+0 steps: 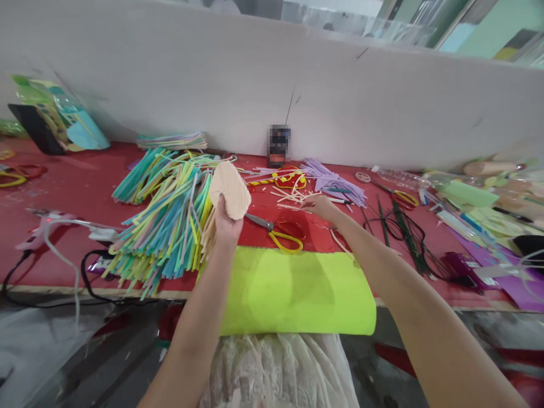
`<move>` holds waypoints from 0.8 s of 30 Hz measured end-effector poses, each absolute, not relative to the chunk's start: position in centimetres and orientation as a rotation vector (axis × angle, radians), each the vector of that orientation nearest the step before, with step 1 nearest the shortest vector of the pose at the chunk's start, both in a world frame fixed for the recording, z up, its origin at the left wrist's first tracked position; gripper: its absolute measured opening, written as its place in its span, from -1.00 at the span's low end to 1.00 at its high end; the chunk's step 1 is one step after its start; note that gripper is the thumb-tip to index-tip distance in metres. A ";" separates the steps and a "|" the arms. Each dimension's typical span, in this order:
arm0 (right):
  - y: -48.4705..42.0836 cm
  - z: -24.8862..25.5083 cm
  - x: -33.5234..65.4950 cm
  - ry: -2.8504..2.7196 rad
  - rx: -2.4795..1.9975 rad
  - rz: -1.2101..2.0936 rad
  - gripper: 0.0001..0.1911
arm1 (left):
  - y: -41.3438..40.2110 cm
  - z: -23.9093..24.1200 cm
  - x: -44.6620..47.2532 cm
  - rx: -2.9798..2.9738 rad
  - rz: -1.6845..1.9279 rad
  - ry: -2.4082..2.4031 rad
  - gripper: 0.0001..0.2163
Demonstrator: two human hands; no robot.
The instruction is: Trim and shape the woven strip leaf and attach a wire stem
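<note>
My left hand (226, 222) is closed around a cream, ridged oval piece (230, 188) made of strips, held upright above the red table (63, 198). My right hand (319, 206) reaches forward to a scatter of loose cream strips (293, 195) and touches them; its fingers are curled down and mostly hidden from here. Scissors with yellow handles (280, 233) lie between the two hands. A bright yellow-green sheet (297, 292) lies at the table's near edge under my forearms.
A heap of coloured strips (170, 221) lies left of my left hand. A glue gun (46, 226) with cable rests at the far left. Lilac strips (335, 184), green wires (403, 232) and purple sheets (510, 272) fill the right. A grey wall (272, 85) backs the table.
</note>
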State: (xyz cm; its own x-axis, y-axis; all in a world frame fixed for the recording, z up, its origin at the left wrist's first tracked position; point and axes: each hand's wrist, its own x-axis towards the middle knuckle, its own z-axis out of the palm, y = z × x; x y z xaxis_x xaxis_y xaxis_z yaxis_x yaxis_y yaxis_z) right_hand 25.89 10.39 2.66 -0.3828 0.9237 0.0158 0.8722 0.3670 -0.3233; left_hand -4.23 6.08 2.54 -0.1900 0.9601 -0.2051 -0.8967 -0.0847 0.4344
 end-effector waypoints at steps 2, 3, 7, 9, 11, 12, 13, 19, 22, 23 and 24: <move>10.3 2.5 25.1 -2.530 -1.530 0.418 -0.82 | 6.1 2.5 -4.2 0.152 1.683 0.529 -0.70; 10.3 2.4 24.9 -2.553 -1.524 0.410 -0.83 | 6.1 2.5 -4.3 0.154 1.687 0.525 -0.70; 10.9 1.8 24.9 -2.504 -1.601 0.318 -0.82 | 6.2 2.3 -4.3 0.145 1.693 0.536 -0.69; 11.3 1.6 25.3 -2.453 -1.646 0.272 -0.81 | 6.2 2.4 -4.4 0.140 1.692 0.538 -0.68; 11.7 1.6 25.4 -2.403 -1.676 0.232 -0.80 | 6.1 2.5 -4.4 0.140 1.693 0.534 -0.67; 11.9 1.6 25.2 -2.384 -1.677 0.218 -0.80 | 6.1 2.5 -4.4 0.140 1.695 0.530 -0.66; 12.0 1.6 24.9 -2.373 -1.664 0.210 -0.80 | 6.1 2.6 -4.5 0.142 1.700 0.524 -0.66; 12.3 1.7 19.6 -2.522 -1.352 0.213 -0.84 | 6.3 2.7 -4.7 0.134 1.708 0.535 -0.63; 12.1 1.4 17.2 -2.590 -1.293 0.194 -0.83 | 6.3 2.5 -4.8 0.132 1.705 0.537 -0.60; 12.0 1.2 16.8 -2.604 -1.292 0.184 -0.83 | 6.3 2.4 -4.8 0.137 1.706 0.538 -0.60; 12.0 1.0 16.6 -2.615 -1.301 0.172 -0.83 | 6.3 2.3 -4.8 0.145 1.708 0.536 -0.59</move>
